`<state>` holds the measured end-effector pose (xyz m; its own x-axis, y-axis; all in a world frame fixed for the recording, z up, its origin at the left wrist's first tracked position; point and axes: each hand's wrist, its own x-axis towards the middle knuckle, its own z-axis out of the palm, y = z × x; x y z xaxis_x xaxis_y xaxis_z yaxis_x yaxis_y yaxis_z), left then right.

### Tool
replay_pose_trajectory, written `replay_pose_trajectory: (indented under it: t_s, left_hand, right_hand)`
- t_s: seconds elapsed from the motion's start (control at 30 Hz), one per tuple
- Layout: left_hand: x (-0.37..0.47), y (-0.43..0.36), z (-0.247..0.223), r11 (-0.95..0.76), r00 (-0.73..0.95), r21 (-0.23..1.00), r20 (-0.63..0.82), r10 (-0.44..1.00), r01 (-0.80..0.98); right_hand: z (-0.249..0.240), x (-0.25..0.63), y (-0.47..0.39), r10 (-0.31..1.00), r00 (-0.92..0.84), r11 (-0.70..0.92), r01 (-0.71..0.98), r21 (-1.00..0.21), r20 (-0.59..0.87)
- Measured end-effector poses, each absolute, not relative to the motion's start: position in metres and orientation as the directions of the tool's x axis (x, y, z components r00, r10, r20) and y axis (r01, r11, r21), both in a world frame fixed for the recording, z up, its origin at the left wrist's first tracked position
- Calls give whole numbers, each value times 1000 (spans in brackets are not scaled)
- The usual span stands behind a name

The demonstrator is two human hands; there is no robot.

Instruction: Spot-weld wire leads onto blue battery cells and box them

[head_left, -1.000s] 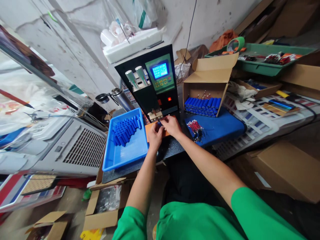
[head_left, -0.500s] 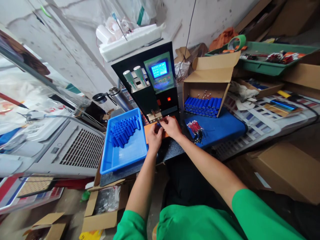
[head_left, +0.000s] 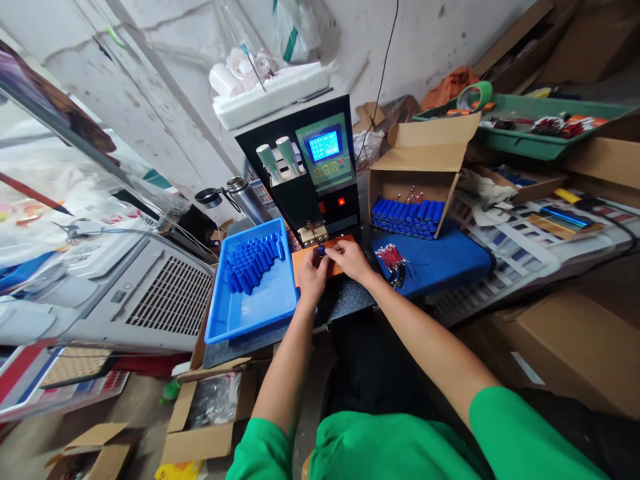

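Observation:
My left hand (head_left: 313,275) is closed around a small blue battery cell (head_left: 321,250), whose dark end shows between the fingers. My right hand (head_left: 351,260) comes in from the right with thumb and finger pinched beside the cell's end; what it pinches is too small to make out. Both hands are over an orange block (head_left: 303,260) in front of a black spot welder (head_left: 320,180) with a lit blue screen. Just behind the fingers are the welder's electrode tips (head_left: 313,232). Blue cells (head_left: 253,263) lie grouped in a blue tray (head_left: 260,320) left of my hands.
To the right, red and black wire leads (head_left: 393,260) lie on a blue surface (head_left: 440,257). Behind them an open carton (head_left: 423,157) holds stacked blue cells with wires. A steel flask (head_left: 247,197) stands behind the tray, and a green tray (head_left: 545,143) is at the far right.
My hands have drawn slightly back from the electrode tips, and the blue cell now shows between them. The view has shifted a little, so the machine appears lower and further right.

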<state>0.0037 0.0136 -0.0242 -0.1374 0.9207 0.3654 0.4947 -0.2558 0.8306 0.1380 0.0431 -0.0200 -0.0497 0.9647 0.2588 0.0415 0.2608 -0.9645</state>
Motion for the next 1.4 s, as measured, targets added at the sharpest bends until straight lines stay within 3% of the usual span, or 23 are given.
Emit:
replay_pose_trajectory:
  t_s: [0.27, 0.57, 0.83, 1.03, 1.23, 1.4]
  left_hand:
    - [8, 13, -20, -284, -131, 847, 377, 917, 449]
    - [-2, -6, -23, -300, -241, 889, 393, 887, 346]
    - [-4, -24, -27, -346, -46, 780, 431, 901, 522]
    - [-5, -22, -20, -276, -88, 817, 367, 926, 506]
    - [-9, -17, -18, -195, -117, 857, 282, 952, 477]
    - [-11, -10, -19, -192, -97, 865, 265, 959, 465]
  right_hand:
    - [-14, 148, 43, 971, -202, 87, -200, -976, 128]
    - [-11, 150, 46, 976, -208, -11, -303, -953, 55]
    - [-16, 150, 51, 977, -211, -48, -395, -918, 40]
    - [-16, 151, 49, 971, -231, -19, -333, -943, 62]
    - [-17, 149, 41, 910, -343, 203, -122, -971, 234]
    - [-24, 145, 40, 903, -352, 243, -60, -968, 249]
